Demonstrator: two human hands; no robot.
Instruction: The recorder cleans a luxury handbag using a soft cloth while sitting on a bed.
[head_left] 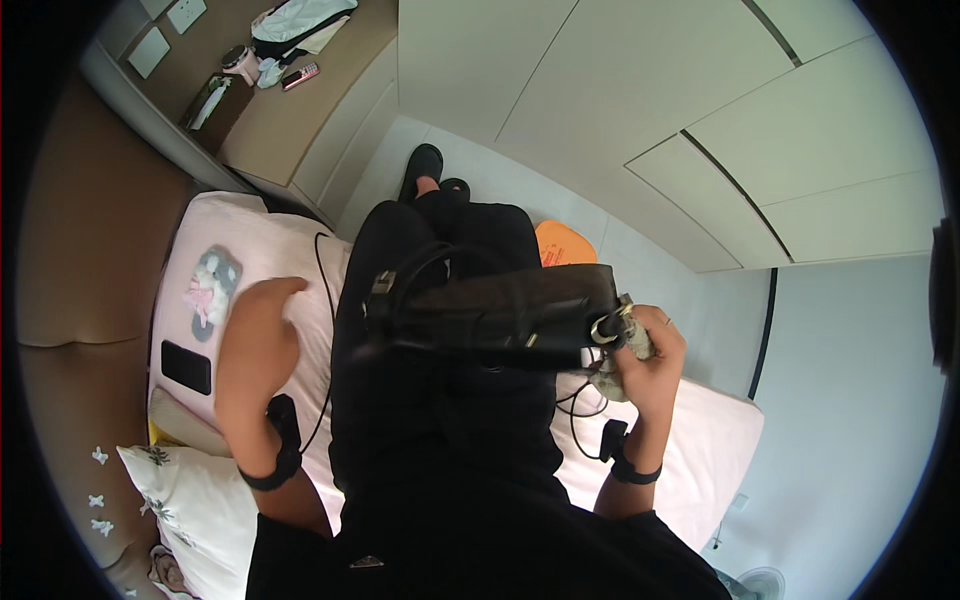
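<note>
A black handbag (490,325) lies across my lap, its handles lifted on the far side. At its right end my right hand (650,365) is closed by a gold-coloured ring, with the thumb and fingers on the bag's end. A crumpled grey-green soft piece (608,382) hangs beneath these fingers; whether it is a cloth or a charm I cannot tell. Left of the bag, my left hand (262,335) is held above the bed, apart from the bag. Its fingers reach toward the right, slightly blurred, and nothing shows in them.
Pink bedding (700,440) spreads on both sides of me. A black phone (187,367) and a grey-white plush item (213,290) lie at left, near a white pillow (200,515). Black cables run from both wrist straps. An orange item (565,244) sits beyond my knees.
</note>
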